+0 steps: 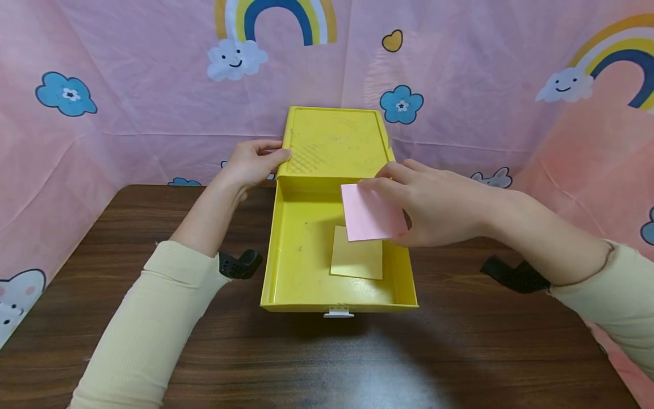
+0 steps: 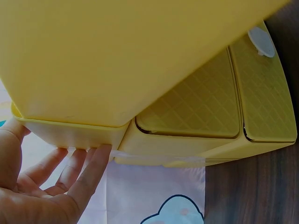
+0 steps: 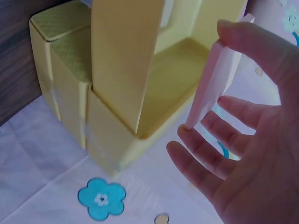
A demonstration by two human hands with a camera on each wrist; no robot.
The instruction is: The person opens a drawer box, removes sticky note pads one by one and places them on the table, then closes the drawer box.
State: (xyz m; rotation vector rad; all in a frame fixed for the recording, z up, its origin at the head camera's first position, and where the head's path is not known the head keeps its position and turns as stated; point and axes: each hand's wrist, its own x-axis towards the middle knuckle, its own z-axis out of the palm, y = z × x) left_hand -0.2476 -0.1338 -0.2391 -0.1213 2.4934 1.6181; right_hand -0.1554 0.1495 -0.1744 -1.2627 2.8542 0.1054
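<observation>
A small yellow drawer cabinet (image 1: 337, 139) stands with its top drawer (image 1: 293, 250) pulled out toward me. My left hand (image 1: 255, 165) rests on the cabinet's left side, thumb at the top edge, and its fingertips touch the side wall in the left wrist view. With my right hand (image 1: 434, 201) I pinch a pink sticky note pad (image 1: 370, 213) between thumb and fingers, above the drawer's right part. In the right wrist view the pad (image 3: 212, 84) shows edge-on. A yellow sticky note pad (image 1: 357, 261) lies flat on the drawer floor, partly covered by the pink one.
Lower drawers (image 2: 187, 102) with a lattice pattern sit beneath the open one. A white knob (image 1: 339, 312) projects from the drawer front. The dark wooden table (image 1: 245, 352) carries the cabinet, and a pink patterned cloth (image 1: 153, 85) hangs behind it.
</observation>
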